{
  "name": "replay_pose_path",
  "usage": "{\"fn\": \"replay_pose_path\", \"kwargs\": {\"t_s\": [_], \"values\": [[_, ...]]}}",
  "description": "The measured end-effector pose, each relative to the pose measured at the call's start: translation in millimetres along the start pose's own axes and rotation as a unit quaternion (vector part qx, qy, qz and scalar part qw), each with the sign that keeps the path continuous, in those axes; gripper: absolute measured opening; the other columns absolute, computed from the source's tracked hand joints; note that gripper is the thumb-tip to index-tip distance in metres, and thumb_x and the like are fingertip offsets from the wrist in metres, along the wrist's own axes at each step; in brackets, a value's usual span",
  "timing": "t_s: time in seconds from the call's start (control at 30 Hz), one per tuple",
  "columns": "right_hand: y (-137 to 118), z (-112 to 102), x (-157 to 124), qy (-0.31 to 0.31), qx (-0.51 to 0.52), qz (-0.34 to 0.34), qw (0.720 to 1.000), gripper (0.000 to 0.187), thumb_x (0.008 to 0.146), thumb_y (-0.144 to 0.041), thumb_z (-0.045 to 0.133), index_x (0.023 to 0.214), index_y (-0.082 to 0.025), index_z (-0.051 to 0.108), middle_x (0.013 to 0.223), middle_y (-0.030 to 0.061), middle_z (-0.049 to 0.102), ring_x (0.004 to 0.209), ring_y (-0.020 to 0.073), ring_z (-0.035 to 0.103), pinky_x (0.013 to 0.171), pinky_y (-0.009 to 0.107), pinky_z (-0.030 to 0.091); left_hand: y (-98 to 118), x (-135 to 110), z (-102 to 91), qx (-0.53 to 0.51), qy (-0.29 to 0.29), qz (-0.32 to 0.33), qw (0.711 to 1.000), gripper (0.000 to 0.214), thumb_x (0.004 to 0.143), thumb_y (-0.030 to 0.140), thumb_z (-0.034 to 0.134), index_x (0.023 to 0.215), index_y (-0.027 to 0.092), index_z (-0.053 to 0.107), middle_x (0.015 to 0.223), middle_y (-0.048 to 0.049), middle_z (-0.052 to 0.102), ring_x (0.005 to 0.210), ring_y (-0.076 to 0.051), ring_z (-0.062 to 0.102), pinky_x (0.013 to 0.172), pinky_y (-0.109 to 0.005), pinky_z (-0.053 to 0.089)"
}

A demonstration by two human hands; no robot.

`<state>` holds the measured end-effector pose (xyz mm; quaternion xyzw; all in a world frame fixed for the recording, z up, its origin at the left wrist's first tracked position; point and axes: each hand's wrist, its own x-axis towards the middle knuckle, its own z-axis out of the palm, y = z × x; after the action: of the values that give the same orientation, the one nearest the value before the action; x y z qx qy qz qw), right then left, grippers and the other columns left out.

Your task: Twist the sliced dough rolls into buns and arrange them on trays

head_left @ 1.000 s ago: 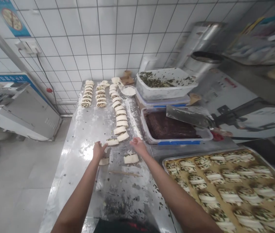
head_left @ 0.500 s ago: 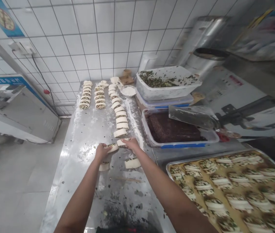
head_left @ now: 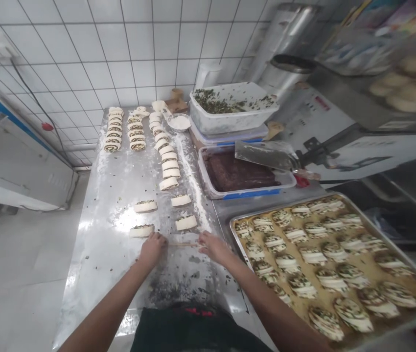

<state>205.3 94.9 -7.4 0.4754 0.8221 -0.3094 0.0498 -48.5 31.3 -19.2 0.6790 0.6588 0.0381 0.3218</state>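
Note:
My left hand (head_left: 152,249) and my right hand (head_left: 213,247) rest near the front of a floured steel table (head_left: 108,259). A thin wooden stick (head_left: 183,244) lies between them, its ends close to both hands. Just above my left hand lies a flat dough slice with green filling (head_left: 141,231), and another (head_left: 186,223) sits beyond the gap. Two more slices (head_left: 145,206) lie farther back. Beyond them run rows of spiral-cut dough rolls (head_left: 114,129). Neither hand visibly holds anything.
To the right, a metal baking tray (head_left: 288,206) holds many shaped rolls. Behind it stand a plastic tub of green filling (head_left: 233,110), a tub of dark brown paste (head_left: 241,171), a steel scraper (head_left: 263,155) and a bowl of flour (head_left: 179,122).
My hands have let go of the two dough slices and moved back toward me, beside the stick. Those slices now lie farther apart. The view has shifted.

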Motion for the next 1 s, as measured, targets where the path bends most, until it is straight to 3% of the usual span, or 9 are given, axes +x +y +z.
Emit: {"fn": "replay_pose_path", "kwargs": {"t_s": [0.13, 0.4, 0.5, 0.73, 0.9, 1.0], "values": [[-2, 11, -3, -0.014, -0.047, -0.027, 0.998, 0.007, 0.079, -0.019, 0.051, 0.079, -0.019, 0.058, 0.095, 0.0052, 0.057, 0.09, 0.0179, 0.052, 0.071, 0.024, 0.038, 7, -8, 11.5, 0.055, 0.029, -0.004, 0.998, 0.013, 0.08, 0.019, 0.049, 0.084, 0.018, 0.061, 0.092, -0.0077, 0.058, 0.097, -0.021, 0.049, 0.08, -0.03, 0.037], [22, -55, 34, 0.062, -0.069, -0.045, 0.995, 0.022, 0.088, -0.022, 0.038, 0.094, -0.022, 0.059, 0.097, 0.0052, 0.059, 0.092, 0.0185, 0.052, 0.077, 0.026, 0.036, 36, 26, -16.1, -0.022, 0.114, -0.022, 0.993, 0.022, 0.085, 0.026, 0.042, 0.089, 0.02, 0.063, 0.092, -0.0043, 0.059, 0.091, -0.015, 0.053, 0.079, -0.024, 0.038], [28, -62, 53, 0.045, -0.099, -0.056, 0.992, 0.022, 0.085, -0.018, 0.04, 0.088, -0.019, 0.061, 0.096, 0.0066, 0.06, 0.093, 0.02, 0.051, 0.078, 0.027, 0.037, 40, 42, -16.8, -0.008, 0.103, -0.043, 0.994, 0.022, 0.084, 0.023, 0.043, 0.085, 0.019, 0.064, 0.09, -0.0041, 0.059, 0.089, -0.015, 0.053, 0.075, -0.023, 0.038], [37, -45, 86, -0.037, -0.115, -0.07, 0.99, 0.023, 0.074, -0.003, 0.045, 0.076, -0.017, 0.064, 0.087, 0.0071, 0.064, 0.086, 0.0197, 0.056, 0.079, 0.028, 0.04, 32, 67, -5.4, 0.067, 0.055, -0.105, 0.991, 0.015, 0.076, 0.023, 0.05, 0.074, 0.017, 0.063, 0.084, -0.0083, 0.061, 0.092, -0.023, 0.05, 0.08, -0.034, 0.033], [34, -45, 106, -0.075, -0.137, -0.063, 0.986, 0.019, 0.069, -0.002, 0.05, 0.07, -0.014, 0.064, 0.078, 0.0105, 0.065, 0.082, 0.0239, 0.059, 0.078, 0.032, 0.043, 34, 83, -14.4, 0.097, 0.002, -0.12, 0.988, 0.018, 0.074, 0.022, 0.05, 0.076, 0.016, 0.066, 0.081, -0.0113, 0.063, 0.087, -0.025, 0.055, 0.078, -0.036, 0.034], [32, -50, 101, -0.074, -0.152, -0.071, 0.983, 0.019, 0.068, -0.001, 0.051, 0.074, -0.015, 0.064, 0.081, 0.0091, 0.065, 0.083, 0.0226, 0.059, 0.077, 0.031, 0.043, 39, 79, -22.6, 0.107, -0.012, -0.103, 0.989, 0.02, 0.075, 0.022, 0.048, 0.076, 0.014, 0.066, 0.08, -0.0126, 0.064, 0.086, -0.025, 0.056, 0.078, -0.036, 0.035]]}}
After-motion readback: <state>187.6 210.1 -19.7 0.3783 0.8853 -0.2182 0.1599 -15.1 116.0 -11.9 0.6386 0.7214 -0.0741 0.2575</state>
